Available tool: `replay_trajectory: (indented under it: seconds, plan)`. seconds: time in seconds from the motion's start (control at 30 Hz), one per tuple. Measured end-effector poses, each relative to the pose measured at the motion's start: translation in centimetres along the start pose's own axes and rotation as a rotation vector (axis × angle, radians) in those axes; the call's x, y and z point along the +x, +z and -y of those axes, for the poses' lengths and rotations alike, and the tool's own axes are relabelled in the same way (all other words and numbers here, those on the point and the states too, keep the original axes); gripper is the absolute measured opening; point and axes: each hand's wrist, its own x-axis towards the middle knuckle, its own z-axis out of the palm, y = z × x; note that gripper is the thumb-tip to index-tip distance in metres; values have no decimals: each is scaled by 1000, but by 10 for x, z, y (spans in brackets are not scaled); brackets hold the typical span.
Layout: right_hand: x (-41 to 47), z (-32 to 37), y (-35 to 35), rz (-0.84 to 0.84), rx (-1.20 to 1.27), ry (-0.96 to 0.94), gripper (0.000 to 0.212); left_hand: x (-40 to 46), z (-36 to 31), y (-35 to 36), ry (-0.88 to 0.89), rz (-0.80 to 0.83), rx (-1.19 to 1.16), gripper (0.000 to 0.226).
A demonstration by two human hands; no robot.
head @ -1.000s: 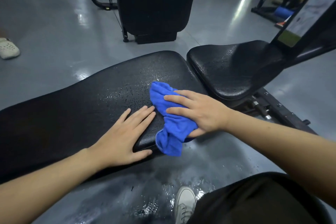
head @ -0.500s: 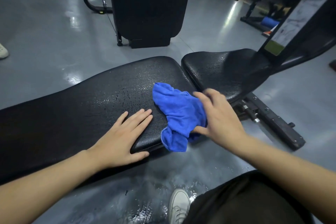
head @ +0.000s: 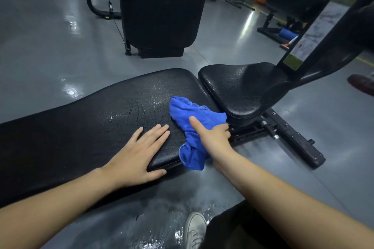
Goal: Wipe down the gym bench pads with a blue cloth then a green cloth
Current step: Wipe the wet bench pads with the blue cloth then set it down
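A long black bench pad [head: 85, 127] runs from the left to the middle, wet and shiny near its right end. A smaller black seat pad [head: 238, 91] sits just right of it. A crumpled blue cloth [head: 192, 115] lies on the long pad's right end and hangs over its near edge. My right hand [head: 212, 137] grips the cloth from the near right side, thumb on top, fingers curled round it. My left hand [head: 139, 153] rests flat on the long pad, fingers straight, just left of the cloth. No green cloth is in view.
The bench's black metal frame [head: 293, 143] sticks out on the floor to the right. A tall black upright pad [head: 159, 6] stands behind the bench. My white shoe [head: 195, 230] is on the wet grey floor below. Another person's dark shoe [head: 362, 85] shows at the right edge.
My right hand has turned from lying flat on the cloth to gripping it at the pad's right end, sliding right. The left hand has stayed flat on the pad.
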Motion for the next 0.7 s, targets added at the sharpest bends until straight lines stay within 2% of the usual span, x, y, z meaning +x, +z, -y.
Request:
replay_trajectory:
  seconds: [0.17, 0.33, 0.47, 0.7]
  plan:
    - [17, 6, 9, -140, -177, -48, 121, 0, 0, 2, 5, -2, -10, 104]
    - [32, 14, -1, -114, -408, -191, 114, 0, 0, 0, 7, -3, -16, 103]
    - [48, 32, -5, -86, -570, -277, 116, 0, 6, -5, 40, -8, -67, 97]
    - [63, 34, 0, -127, -643, -380, 104, 1, 30, -14, 53, -50, -127, 82]
